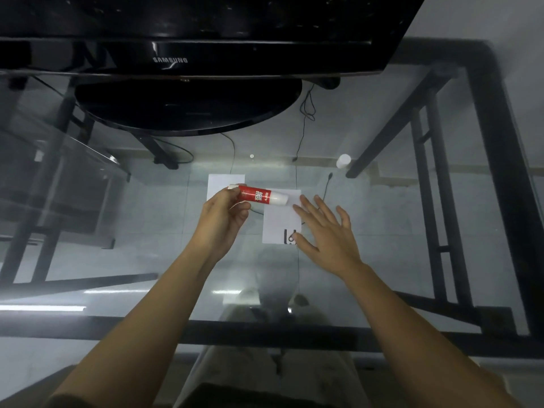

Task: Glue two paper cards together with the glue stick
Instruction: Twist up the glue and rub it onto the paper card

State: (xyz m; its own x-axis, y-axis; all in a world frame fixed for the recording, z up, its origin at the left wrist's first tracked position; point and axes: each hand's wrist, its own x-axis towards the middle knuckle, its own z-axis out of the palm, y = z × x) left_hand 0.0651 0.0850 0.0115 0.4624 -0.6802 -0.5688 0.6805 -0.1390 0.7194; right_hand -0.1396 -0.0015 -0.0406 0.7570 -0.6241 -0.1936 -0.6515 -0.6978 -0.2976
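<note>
- Looking down through a glass table (123,231); black frame bars and a tiled floor show beneath the pane.
- Far side, upper left to centre: a black Samsung monitor (188,57) stands on its round base (188,104), which rests on the glass.
- Left hand (223,219): fingers curled and closed round the white end of the glue stick (259,196), thumb on the near side.
- Glue stick is held off the glass, lying roughly level, red label facing up, its white tip pointing right. Whether the tip touches paper cannot be told.
- First paper card (216,182), plain white, lies flat on the glass just beyond the left hand; the hand and the stick cover its near edge.
- Second paper card (279,222), white with a small black mark near its near right corner, lies flat between the two hands. The stick's tip sits over its far left corner.
- Thin black cables (303,136) run under the glass behind the cards.
- Right hand (326,231): open, fingers spread and straight, grasping nothing; it overlaps the right edge of the second card, thumb by the black mark. Whether it presses on the card or hovers cannot be told.
- A small white cap (343,161) stands alone on the glass, beyond the right hand, well apart from the cards.
</note>
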